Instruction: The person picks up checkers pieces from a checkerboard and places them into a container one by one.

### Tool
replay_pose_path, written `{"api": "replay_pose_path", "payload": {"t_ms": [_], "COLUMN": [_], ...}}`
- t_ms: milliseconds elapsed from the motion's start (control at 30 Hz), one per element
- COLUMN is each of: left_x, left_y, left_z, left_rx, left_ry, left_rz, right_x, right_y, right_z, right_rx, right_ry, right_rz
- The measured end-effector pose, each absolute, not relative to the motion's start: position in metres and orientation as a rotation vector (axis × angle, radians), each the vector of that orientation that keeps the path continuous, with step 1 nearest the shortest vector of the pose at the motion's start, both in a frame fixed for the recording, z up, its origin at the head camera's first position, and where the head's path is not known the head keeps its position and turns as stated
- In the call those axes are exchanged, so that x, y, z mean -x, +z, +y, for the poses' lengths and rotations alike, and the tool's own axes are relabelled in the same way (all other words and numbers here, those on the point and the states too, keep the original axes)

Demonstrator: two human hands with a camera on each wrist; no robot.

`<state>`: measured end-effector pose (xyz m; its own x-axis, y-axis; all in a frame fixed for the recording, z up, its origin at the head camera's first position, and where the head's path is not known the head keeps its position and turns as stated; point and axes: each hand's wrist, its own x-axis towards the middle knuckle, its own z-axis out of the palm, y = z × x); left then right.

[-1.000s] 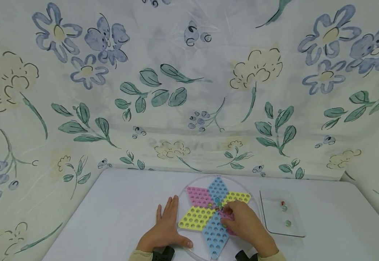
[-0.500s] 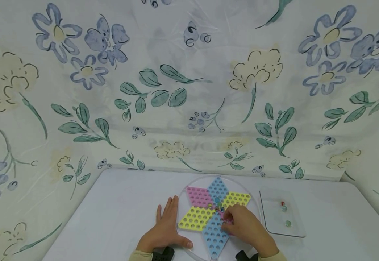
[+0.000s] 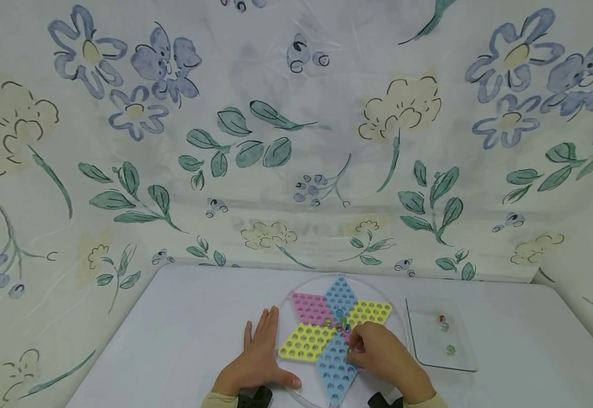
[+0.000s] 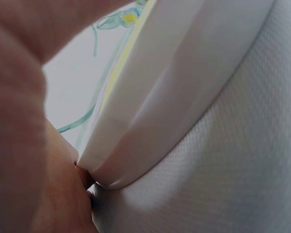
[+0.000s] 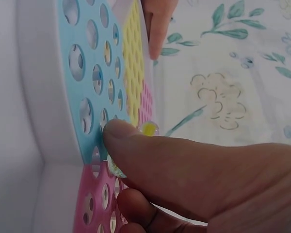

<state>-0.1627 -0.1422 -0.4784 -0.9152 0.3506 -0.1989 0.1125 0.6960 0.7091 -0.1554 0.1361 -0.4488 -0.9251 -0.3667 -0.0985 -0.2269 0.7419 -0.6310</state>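
A round white Chinese checkers board (image 3: 306, 341) with a pink, blue and yellow star lies on the table. My right hand (image 3: 385, 354) is over its lower right, hiding most of that pink point. In the right wrist view, a clear greenish marble (image 5: 115, 168) shows beneath the thumb, pinched against the curled fingers. Several glass marbles sit around the star's middle, a dark blue one (image 3: 347, 328) closest to my fingertips. At the board's left edge rests my left hand (image 3: 258, 360), fingers straight and spread, thumb along the rim (image 4: 136, 131).
To the right of the board stands a clear tray (image 3: 421, 363) with a few marbles (image 3: 450, 350) inside. The white tabletop (image 3: 184, 317) reaches back to a flower-printed cloth (image 3: 327, 215).
My right hand has drawn back slightly toward the right and down from the star's middle, uncovering the dark blue marble there. The left hand stays in place.
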Motion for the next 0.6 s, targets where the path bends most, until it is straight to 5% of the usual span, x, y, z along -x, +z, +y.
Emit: {"api": "replay_pose_path", "payload": {"t_ms": [600], "left_x": [0.1625], "left_y": [-0.4788], "left_z": [-0.1433], "left_rx": [-0.378], "left_ry": [1.065], "left_rz": [2.588], "right_x": [0.1534], "right_y": [-0.4457], "right_z": [0.1388], "right_rx": [0.449], "right_ry": [-1.016], "right_rz": [2.731]}}
